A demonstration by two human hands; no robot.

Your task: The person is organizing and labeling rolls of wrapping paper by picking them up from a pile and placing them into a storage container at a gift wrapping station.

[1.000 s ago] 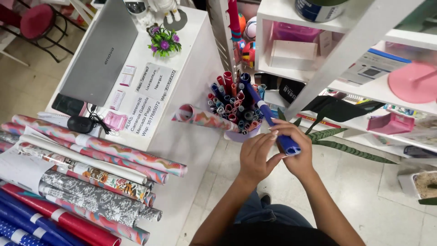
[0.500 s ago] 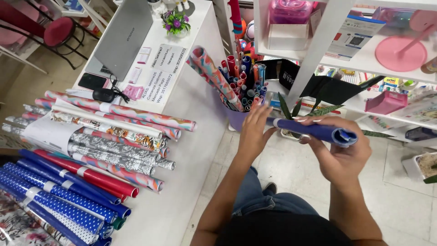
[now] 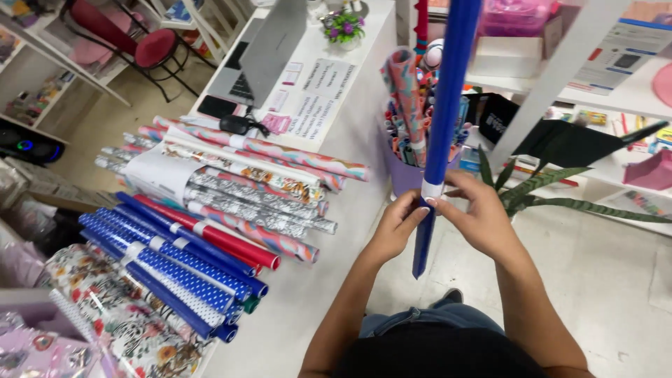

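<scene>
A long blue roll of wrapping paper stands nearly upright in front of me, its top past the upper edge of the view and its lower end near my lap. A white band circles it where my hands meet. My left hand pinches the roll at the band from the left. From the right, my right hand grips the roll, fingertips on the band. Behind the roll, a purple bucket on the floor holds several more rolls standing on end.
A white table at left carries many patterned rolls lying in piles, a laptop, printed sheets, a phone and a small potted flower. White shelving with boxes stands at right. A striped-leaf plant spreads over the tiled floor.
The blue roll has swung from lying across my hands to standing nearly upright. Both hands have slid together onto its white band, and the view has shifted left over the table.
</scene>
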